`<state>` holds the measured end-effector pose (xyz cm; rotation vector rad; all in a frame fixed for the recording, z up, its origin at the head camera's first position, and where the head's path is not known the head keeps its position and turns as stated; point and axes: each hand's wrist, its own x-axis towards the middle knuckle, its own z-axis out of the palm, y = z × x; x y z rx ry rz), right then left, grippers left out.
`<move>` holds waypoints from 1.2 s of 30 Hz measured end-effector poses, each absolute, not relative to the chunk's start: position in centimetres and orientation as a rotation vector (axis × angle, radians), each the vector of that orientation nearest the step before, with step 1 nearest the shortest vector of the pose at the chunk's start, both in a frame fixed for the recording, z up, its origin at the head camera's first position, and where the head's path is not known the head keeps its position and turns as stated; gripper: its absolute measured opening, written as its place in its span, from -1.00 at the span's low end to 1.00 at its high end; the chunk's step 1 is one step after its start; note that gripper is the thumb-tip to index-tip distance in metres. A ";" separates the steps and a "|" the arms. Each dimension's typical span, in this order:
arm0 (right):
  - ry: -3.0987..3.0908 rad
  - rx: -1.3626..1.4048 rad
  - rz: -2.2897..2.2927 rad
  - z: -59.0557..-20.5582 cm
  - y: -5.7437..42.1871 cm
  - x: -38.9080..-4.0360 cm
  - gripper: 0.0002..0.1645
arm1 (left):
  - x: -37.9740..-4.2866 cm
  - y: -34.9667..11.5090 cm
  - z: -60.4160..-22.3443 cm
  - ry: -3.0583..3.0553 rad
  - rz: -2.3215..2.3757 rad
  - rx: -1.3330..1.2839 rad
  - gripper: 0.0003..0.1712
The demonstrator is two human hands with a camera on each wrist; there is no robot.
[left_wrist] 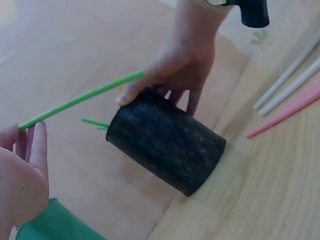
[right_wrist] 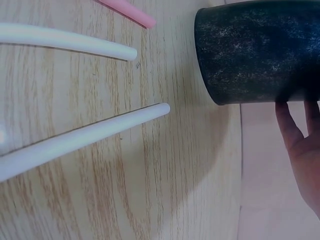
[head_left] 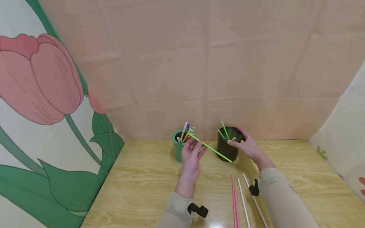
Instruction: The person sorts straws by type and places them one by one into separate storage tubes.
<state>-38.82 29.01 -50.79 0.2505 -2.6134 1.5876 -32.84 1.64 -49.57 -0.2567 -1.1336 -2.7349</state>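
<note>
My left hand [head_left: 191, 157] pinches a thin bright green stick [head_left: 212, 149] between thumb and fingers. The stick slants down to the right, its lower end in front of the black cup [head_left: 227, 148] in the head view. My right hand [head_left: 251, 146] grips that cup at its right side, thumb at the rim and fingers around the far side. Two more green sticks [head_left: 225, 130] and a short yellow end [head_left: 233, 138] poke out of the black cup. Behind my left hand stands a green cup [head_left: 177, 148] with several patterned straws [head_left: 184, 130] in it.
Pink sticks [head_left: 235, 202] and two white sticks [head_left: 243, 199] lie on the wooden table [head_left: 137, 183] in front of the black cup, close to my right sleeve. A pinkish sheet [head_left: 171, 79] hangs behind the table. At the left is a wall with a painted tulip [head_left: 54, 79].
</note>
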 end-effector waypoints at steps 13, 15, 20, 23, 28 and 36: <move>-2.608 0.275 1.578 -50.0 28.6 -39.1 0.19 | -33.7 2.5 -44.7 -0.968 -2.578 -0.240 -0.83; -2.610 0.274 1.582 -50.0 28.8 -39.0 0.20 | -33.9 2.6 -44.3 -0.964 -2.568 -0.255 -0.83; -2.612 0.287 1.581 -50.1 29.0 -39.1 0.21 | -34.5 2.7 -43.8 -0.988 -2.544 -0.282 -0.82; -2.616 0.286 1.583 -50.1 29.2 -39.1 0.21 | -34.9 2.9 -43.6 -0.990 -2.542 -0.284 -0.81; -2.615 0.294 1.571 -50.0 29.5 -39.0 0.21 | -35.6 3.2 -43.5 -1.002 -2.558 -0.282 -0.76; -2.632 0.273 1.564 -50.8 29.4 -38.5 0.20 | -35.8 4.1 -44.1 -1.025 -2.552 -0.261 -0.82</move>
